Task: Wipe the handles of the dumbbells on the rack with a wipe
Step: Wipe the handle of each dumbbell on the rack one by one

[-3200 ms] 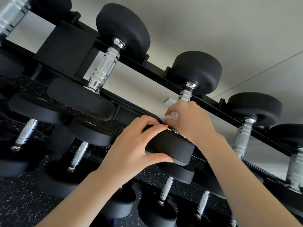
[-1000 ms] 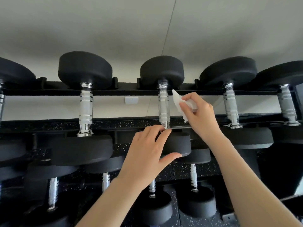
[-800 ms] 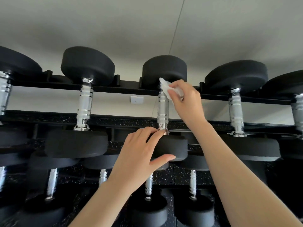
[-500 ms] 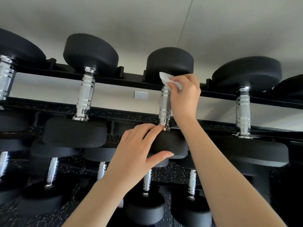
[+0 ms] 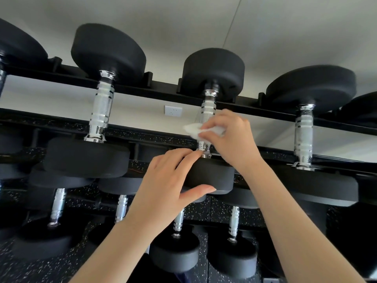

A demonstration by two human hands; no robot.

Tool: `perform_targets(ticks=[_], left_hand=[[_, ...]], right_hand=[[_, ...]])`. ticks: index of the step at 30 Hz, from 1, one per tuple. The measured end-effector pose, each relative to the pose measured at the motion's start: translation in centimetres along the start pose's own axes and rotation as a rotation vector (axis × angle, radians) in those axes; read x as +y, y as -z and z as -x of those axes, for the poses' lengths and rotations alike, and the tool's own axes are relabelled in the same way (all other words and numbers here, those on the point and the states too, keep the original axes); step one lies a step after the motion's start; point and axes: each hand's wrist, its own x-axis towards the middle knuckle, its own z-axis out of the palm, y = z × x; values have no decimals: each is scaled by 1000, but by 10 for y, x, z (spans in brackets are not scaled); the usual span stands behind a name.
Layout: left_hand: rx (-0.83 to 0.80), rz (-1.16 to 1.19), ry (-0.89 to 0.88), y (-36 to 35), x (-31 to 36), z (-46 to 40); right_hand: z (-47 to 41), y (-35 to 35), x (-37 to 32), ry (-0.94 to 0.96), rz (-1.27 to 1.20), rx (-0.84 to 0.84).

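Note:
Black dumbbells with chrome handles lie across the top rails of a black rack [image 5: 163, 92]. My right hand [image 5: 230, 137] is closed around a white wipe [image 5: 192, 129] and wraps it on the lower part of the middle dumbbell's chrome handle [image 5: 208, 108]. My left hand [image 5: 169, 186] grips the near black head [image 5: 214, 176] of that same dumbbell, fingers over its top and thumb under its edge. The handle's upper part stays bare and visible; its middle is hidden by the wipe and my fingers.
Neighbouring dumbbells sit on the top row at the left [image 5: 102, 111] and the right [image 5: 304, 131]. Lower rack tiers hold several smaller dumbbells [image 5: 178, 221]. A white wall socket [image 5: 173, 110] shows behind the rack. Speckled black flooring lies below.
My right hand has slid the wipe down the middle handle from just under the far head to its lower part. My left hand kept its hold on the near head.

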Motion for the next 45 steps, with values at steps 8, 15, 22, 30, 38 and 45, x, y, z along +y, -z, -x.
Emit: perform_targets(ticks=[8,15,22,30,38,45], left_hand=[[78,56,46,0,4,4],[71,60,44,0,2,3],[60,57,45,0,0,3],[67,76,29,-3,-2,3],[57,73,30,-2,-3,3],[55,76,29,-2,-3,3]], right_hand=[[12,16,2,-81,-67,-318],[21,23,12,-178,-137,-312],[28,15,27,-325,-277,-242],[23,1,28,-345,-487,-8],[-16,-8,22,-331,-525,237],[-40,-17,21,-346,-623,426]])
